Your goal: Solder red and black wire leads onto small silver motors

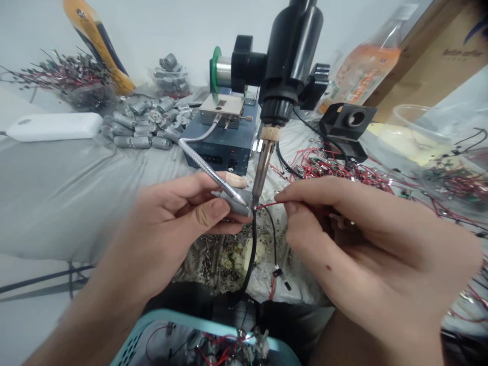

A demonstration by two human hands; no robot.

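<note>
My left hand is closed round a small grey motor, thumb pressed on its side. My right hand pinches a thin red wire and brings its end to the motor's terminal. The tip of a fixed soldering iron, hanging from a black holder, meets that same spot. A flexible metal solder feed tube also ends there. A black wire hangs down from the joint.
A blue feeder box with a solder spool stands behind. Several grey motors lie at the back left beside a white box. Red wired parts cover the right. A teal basket sits below.
</note>
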